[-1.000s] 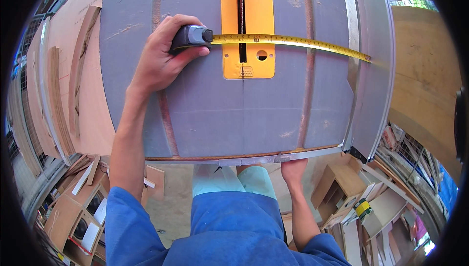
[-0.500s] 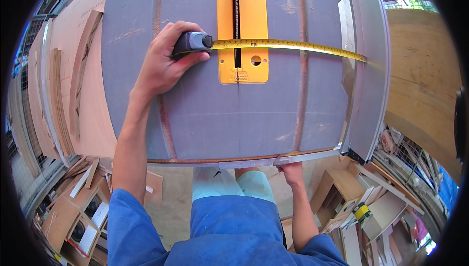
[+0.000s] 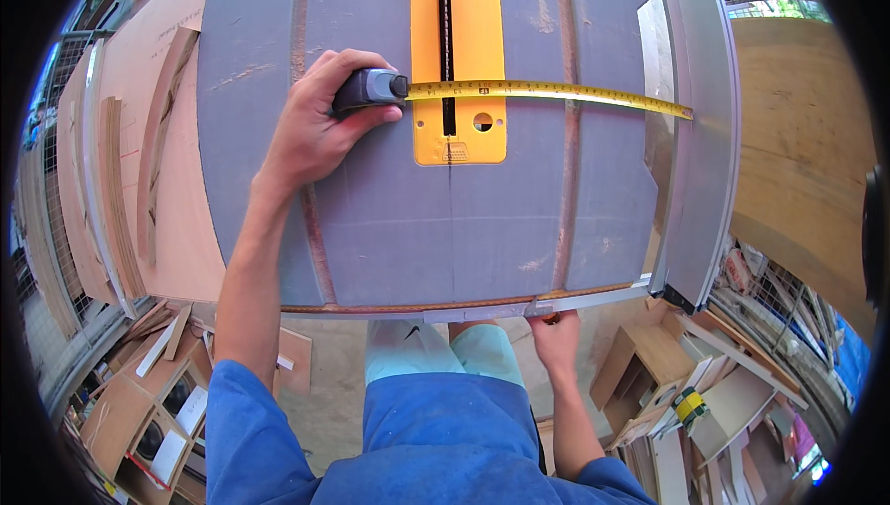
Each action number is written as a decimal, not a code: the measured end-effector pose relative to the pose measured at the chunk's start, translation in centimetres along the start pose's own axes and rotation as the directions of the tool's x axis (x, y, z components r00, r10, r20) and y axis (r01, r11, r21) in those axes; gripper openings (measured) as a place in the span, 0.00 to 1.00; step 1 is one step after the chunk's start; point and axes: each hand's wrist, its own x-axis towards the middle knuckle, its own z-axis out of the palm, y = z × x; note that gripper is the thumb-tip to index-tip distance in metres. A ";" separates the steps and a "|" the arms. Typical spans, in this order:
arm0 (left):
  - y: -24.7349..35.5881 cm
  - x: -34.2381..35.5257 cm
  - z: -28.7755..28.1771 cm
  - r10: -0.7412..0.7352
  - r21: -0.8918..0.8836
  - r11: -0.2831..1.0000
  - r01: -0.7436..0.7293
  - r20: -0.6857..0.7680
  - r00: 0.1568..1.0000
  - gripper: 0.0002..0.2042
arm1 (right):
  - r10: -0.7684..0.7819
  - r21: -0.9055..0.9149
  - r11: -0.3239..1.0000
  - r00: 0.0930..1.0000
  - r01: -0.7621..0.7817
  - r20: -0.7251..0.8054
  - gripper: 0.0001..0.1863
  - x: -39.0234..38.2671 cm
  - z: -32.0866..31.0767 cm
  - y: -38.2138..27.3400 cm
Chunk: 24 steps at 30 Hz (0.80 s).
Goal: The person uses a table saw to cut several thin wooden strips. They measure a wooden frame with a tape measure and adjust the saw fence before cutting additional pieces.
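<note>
My left hand point(image 3: 313, 134) grips a dark grey tape measure point(image 3: 369, 89) above the table saw's grey top point(image 3: 399, 227). Its yellow blade point(image 3: 556, 92) stretches rightward over the saw's slotted yellow insert plate point(image 3: 430, 139), and the far end meets the long metal rip fence point(image 3: 706, 171). The saw blade lies in the insert's dark slot, beside the tape case. Below the table's front edge, my right hand point(image 3: 556, 338) is closed at the front rail point(image 3: 464, 315). The rail partly hides its fingers, and what they hold cannot be made out.
Left of the saw lie a plywood sheet point(image 3: 181, 227) and narrow wood strips point(image 3: 153, 153). A brown board point(image 3: 797, 153) stands beyond the fence. Wooden cabinet parts point(image 3: 640, 361) and offcuts crowd the floor at lower right, with more boxes point(image 3: 120, 412) at lower left.
The saw top sits slightly lower in view. My right hand has turned a little at the rail, with a dark gap now showing by its fingers. The tape stays stretched to the fence.
</note>
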 end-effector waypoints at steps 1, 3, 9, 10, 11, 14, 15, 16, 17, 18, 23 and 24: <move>0.0 0.0 0.1 0.001 -0.001 1.000 -0.001 0.001 1.000 0.18 | 0.012 -0.080 0.997 0.998 -0.017 -0.063 0.14 -0.5 0.4 -1.0; 0.1 0.1 0.2 0.008 0.001 1.000 -0.008 -0.001 1.000 0.19 | -0.106 -0.123 0.989 0.979 0.085 -0.173 0.13 -1.0 2.1 -1.6; 0.2 0.5 0.4 0.025 0.001 1.000 -0.025 -0.011 1.000 0.20 | -0.200 -0.200 0.968 0.951 0.154 -0.234 0.09 0.4 3.3 1.0; 0.3 0.4 0.5 0.011 -0.010 1.000 -0.011 -0.015 1.000 0.20 | -0.195 -0.221 0.964 0.961 0.150 -0.195 0.10 0.6 3.0 1.5; 0.3 0.3 0.6 -0.003 -0.021 1.000 0.002 -0.020 1.000 0.20 | -0.220 -0.215 0.960 0.960 0.182 -0.171 0.10 0.8 2.7 2.1; 0.6 0.7 0.8 0.018 0.002 1.000 -0.018 0.007 1.000 0.20 | -0.241 -0.110 0.967 0.965 0.230 -0.099 0.10 1.2 2.2 3.7; 0.8 0.8 0.8 0.009 0.013 1.000 -0.009 0.022 1.000 0.20 | -0.224 -0.030 0.975 0.973 0.222 -0.061 0.11 1.5 2.1 4.0; 1.0 0.9 0.7 0.000 0.025 1.000 -0.001 0.037 0.999 0.20 | -0.208 0.051 0.977 0.978 0.209 -0.021 0.11 1.7 1.9 4.3; 1.1 1.0 0.8 -0.009 0.036 0.999 0.007 0.053 0.999 0.20 | -0.072 0.151 0.987 0.995 0.060 0.075 0.12 1.9 1.4 4.6; 1.1 0.9 0.9 -0.017 0.026 1.000 0.015 0.051 0.999 0.20 | 0.056 0.233 0.968 0.981 -0.099 0.183 0.13 2.2 0.9 4.7; 0.6 0.9 1.5 -0.002 -0.028 1.000 0.003 0.010 1.000 0.21 | 0.121 0.260 0.951 0.976 -0.165 0.179 0.15 2.1 0.6 4.2; 0.7 1.0 1.5 -0.008 -0.010 1.000 0.008 0.027 1.000 0.21 | 0.067 0.205 0.976 0.996 -0.076 0.053 0.15 1.6 1.3 3.2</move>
